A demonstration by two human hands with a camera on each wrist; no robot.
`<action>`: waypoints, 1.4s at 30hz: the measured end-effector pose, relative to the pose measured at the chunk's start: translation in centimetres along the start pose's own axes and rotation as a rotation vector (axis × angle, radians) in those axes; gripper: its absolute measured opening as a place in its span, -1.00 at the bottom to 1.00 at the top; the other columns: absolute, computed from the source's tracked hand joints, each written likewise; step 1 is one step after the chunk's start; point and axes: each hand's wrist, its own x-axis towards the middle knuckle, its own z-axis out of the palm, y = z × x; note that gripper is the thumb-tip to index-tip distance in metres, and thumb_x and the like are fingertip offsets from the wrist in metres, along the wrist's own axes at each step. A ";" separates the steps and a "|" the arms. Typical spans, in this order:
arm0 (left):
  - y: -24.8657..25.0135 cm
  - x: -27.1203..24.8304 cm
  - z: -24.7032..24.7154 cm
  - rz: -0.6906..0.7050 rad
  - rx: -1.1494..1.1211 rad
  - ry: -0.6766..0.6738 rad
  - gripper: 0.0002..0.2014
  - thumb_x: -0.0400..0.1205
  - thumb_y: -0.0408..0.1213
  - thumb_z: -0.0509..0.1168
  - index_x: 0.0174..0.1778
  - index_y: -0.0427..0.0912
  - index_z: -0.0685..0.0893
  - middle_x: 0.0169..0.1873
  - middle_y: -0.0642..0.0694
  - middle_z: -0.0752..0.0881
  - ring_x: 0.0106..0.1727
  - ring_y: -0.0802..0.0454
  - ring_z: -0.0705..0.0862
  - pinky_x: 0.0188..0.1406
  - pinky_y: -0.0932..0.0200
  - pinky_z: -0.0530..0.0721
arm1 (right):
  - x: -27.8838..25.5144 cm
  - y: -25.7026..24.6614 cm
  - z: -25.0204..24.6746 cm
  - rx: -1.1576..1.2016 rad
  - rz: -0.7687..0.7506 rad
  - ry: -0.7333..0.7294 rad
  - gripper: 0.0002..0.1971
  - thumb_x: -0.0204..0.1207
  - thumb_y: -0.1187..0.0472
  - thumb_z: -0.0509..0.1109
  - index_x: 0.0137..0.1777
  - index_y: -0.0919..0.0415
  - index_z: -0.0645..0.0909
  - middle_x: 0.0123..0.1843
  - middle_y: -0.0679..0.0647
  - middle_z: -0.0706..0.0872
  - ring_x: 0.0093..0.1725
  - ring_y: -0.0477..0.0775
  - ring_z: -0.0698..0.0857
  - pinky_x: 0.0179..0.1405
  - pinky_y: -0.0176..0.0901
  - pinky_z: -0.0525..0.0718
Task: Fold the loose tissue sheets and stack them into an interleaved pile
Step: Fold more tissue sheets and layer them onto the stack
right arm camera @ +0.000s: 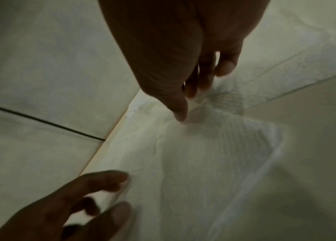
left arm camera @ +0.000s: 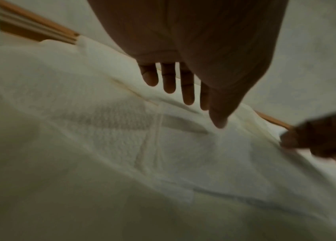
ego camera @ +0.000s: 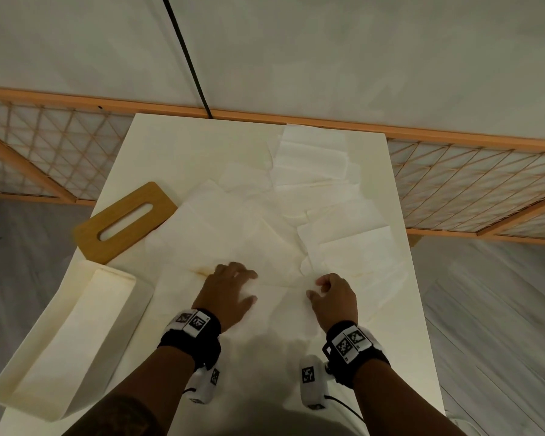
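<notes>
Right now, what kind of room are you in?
Probably a room at home: a white table by a wood-framed lattice screen, covered in tissue sheets, with a wooden tissue-box lid.

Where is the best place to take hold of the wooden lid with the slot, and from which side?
Probably at the wooden lid corner hanging over the table left edge, from the left: it lies flat, so only there can fingers get underneath. The slot is another option.
</notes>
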 end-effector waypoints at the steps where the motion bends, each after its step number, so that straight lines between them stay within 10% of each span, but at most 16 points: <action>1: 0.5 0.2 0.1 0.053 0.089 -0.065 -0.52 0.57 0.05 0.39 0.43 0.12 0.56 0.38 0.07 0.49 0.38 -0.07 0.45 0.32 -0.02 0.49 | -0.1 -0.6 0.1 -0.011 -0.048 0.051 -0.80 0.50 0.16 0.56 0.04 0.04 0.60 -0.02 -0.05 0.62 -0.03 -0.01 0.61 -0.08 -0.22 0.54; 7: 1.6 1.4 0.2 0.073 0.275 -0.135 -0.49 0.54 0.10 0.42 0.40 0.13 0.52 0.35 0.10 0.51 0.39 -0.09 0.41 0.27 -0.04 0.40 | 2.1 -5.6 1.4 0.017 -0.032 -0.159 -0.70 0.60 0.10 0.45 0.29 0.18 0.66 0.15 0.07 0.77 0.22 0.13 0.71 0.25 -0.18 0.57; 11: 2.1 1.7 0.1 0.046 0.265 -0.170 -0.51 0.54 0.04 0.45 0.37 0.10 0.51 0.33 0.08 0.50 0.38 -0.08 0.39 0.27 -0.03 0.37 | 4.1 -6.8 1.4 0.010 0.151 -0.075 -0.37 0.62 0.14 0.41 0.63 0.33 0.35 0.55 0.29 0.51 0.51 0.29 0.53 0.43 -0.09 0.48; 16: 2.2 1.8 0.3 0.035 0.261 -0.186 -0.53 0.56 -0.04 0.47 0.36 0.09 0.50 0.32 0.05 0.49 0.36 -0.09 0.41 0.27 -0.03 0.41 | 5.4 -7.1 1.7 0.044 0.205 -0.047 -0.31 0.62 0.12 0.43 0.66 0.35 0.27 0.59 0.30 0.43 0.50 0.29 0.52 0.44 -0.09 0.45; 22: 2.3 1.5 0.4 0.038 0.241 -0.189 -0.50 0.58 -0.14 0.44 0.43 0.07 0.46 0.35 0.01 0.46 0.36 -0.11 0.41 0.25 -0.03 0.37 | 6.5 -7.7 2.2 0.242 0.244 0.003 -0.62 0.55 0.11 0.54 0.34 0.16 0.64 0.35 0.13 0.70 0.33 0.22 0.67 0.21 -0.17 0.52; 29: 2.1 1.7 0.5 0.019 0.219 -0.196 -0.54 0.57 -0.12 0.46 0.36 0.08 0.49 0.34 0.03 0.47 0.36 -0.09 0.40 0.29 -0.04 0.39 | 5.7 -7.4 1.6 0.738 0.307 0.100 -0.65 0.40 0.23 0.59 0.14 0.02 0.60 0.03 0.13 0.74 0.03 0.21 0.77 0.20 0.16 0.76; 32: 2.0 1.7 0.4 -0.010 0.170 -0.187 -0.55 0.54 -0.07 0.48 0.32 0.10 0.51 0.30 0.06 0.49 0.35 -0.07 0.40 0.30 -0.03 0.39 | 4.3 -7.1 0.2 0.823 0.221 0.065 -0.68 0.46 0.30 0.48 0.18 0.03 0.59 -0.02 0.17 0.69 -0.16 0.10 0.67 -0.06 -0.04 0.72; 37: 1.4 1.8 -0.2 -0.220 -0.253 -0.034 -0.49 0.59 0.01 0.42 0.44 0.07 0.47 0.30 0.09 0.56 0.36 -0.05 0.45 0.31 -0.01 0.42 | 2.8 -6.0 -2.6 0.850 0.084 -0.075 -0.67 0.54 0.40 0.38 0.23 0.04 0.61 -0.05 0.13 0.69 -0.17 0.07 0.67 -0.14 -0.07 0.67; 42: 1.8 2.7 -3.3 -0.555 -1.401 0.087 -0.37 0.48 0.06 0.44 0.45 -0.12 0.56 0.27 0.03 0.67 0.44 0.00 0.55 0.29 0.08 0.44 | 2.1 -5.1 -4.8 0.856 0.050 -0.274 -0.61 0.58 0.53 0.30 0.29 0.11 0.59 -0.07 0.09 0.82 -0.19 0.06 0.79 -0.19 -0.04 0.72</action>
